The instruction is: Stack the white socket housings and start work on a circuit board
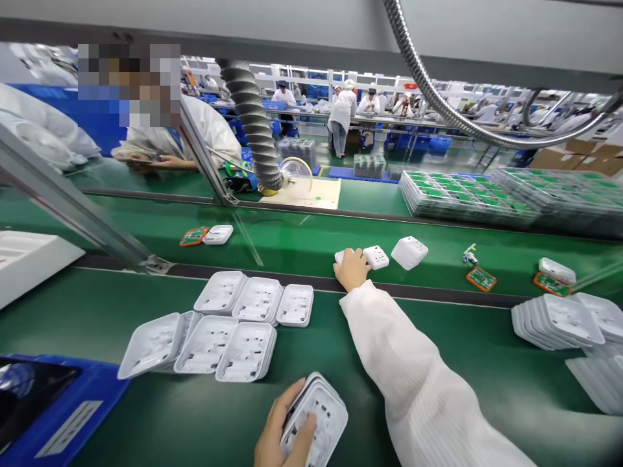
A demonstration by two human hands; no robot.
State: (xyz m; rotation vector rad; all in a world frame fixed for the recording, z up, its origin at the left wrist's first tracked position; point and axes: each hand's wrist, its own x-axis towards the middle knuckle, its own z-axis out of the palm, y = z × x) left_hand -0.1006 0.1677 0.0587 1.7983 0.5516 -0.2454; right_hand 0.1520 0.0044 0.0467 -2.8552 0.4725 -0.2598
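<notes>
My left hand (285, 425) is closed around a small stack of white plastic socket covers (321, 415) at the bottom middle, its thumb across the inside of the top one. My right hand (353, 269) reaches over to the green conveyor belt, its fingers curled on a white plastic cover (342, 255) that they partly hide. Just right of those fingers lies another white cover (376, 257), and past it a white boxy piece (409, 252). Several nested stacks of white covers (246, 350) stand on the green bench, left of both hands.
Green circuit boards (481, 279) in orange frames lie along the belt. More stacked covers (559, 321) stand at right, and a blue bin (73, 415) at lower left. A metal post (87, 194) slants down at left. Trays of boards (467, 194) and a co-worker (185, 136) are beyond.
</notes>
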